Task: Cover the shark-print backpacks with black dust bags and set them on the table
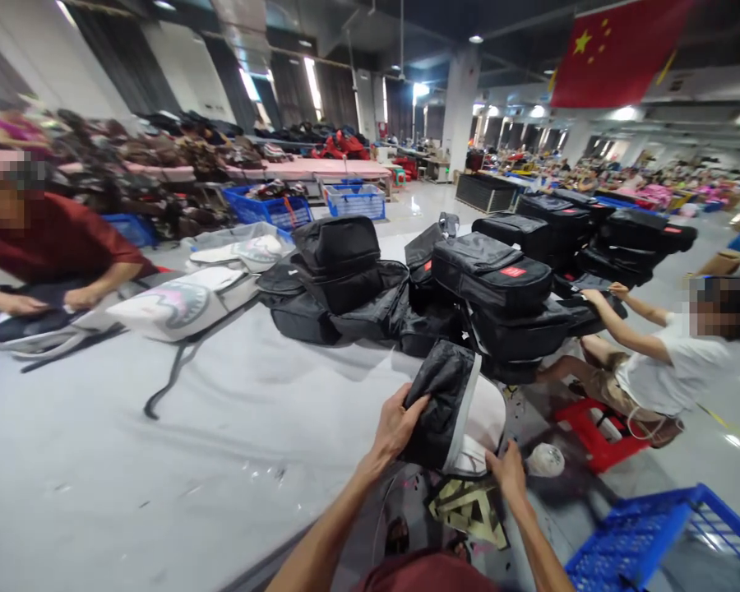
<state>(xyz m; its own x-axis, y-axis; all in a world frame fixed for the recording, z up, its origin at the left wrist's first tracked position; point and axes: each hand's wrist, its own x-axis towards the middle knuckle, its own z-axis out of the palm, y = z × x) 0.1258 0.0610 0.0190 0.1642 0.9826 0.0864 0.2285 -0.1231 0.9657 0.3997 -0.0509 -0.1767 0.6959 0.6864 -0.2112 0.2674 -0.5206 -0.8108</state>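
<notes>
A bag (pixel 484 415) with a black side, a pale pinkish-white side and a grey binding strip between them is held up at the table's edge, tilted. My left hand (pixel 400 423) grips its black side, thumb on top and the other fingers partly hidden behind. At the lower right corner, my right hand (pixel 509 473) pinches the pale side's edge. Just beyond the bag, black backpacks (pixel 493 271) are piled up, some with a red label. White backpacks (pixel 178 304) with a shark-face print lie farther left on the white table (pixel 222 469).
A co-worker in dark red (pixel 67 238) handles a bag at the left. Another person in white (pixel 666 362) sits at the right beside the pile, near a red stool (pixel 598 436). A blue crate (pixel 672 534) stands at lower right. Cardboard-coloured scraps (pixel 469 506) lie on the floor below.
</notes>
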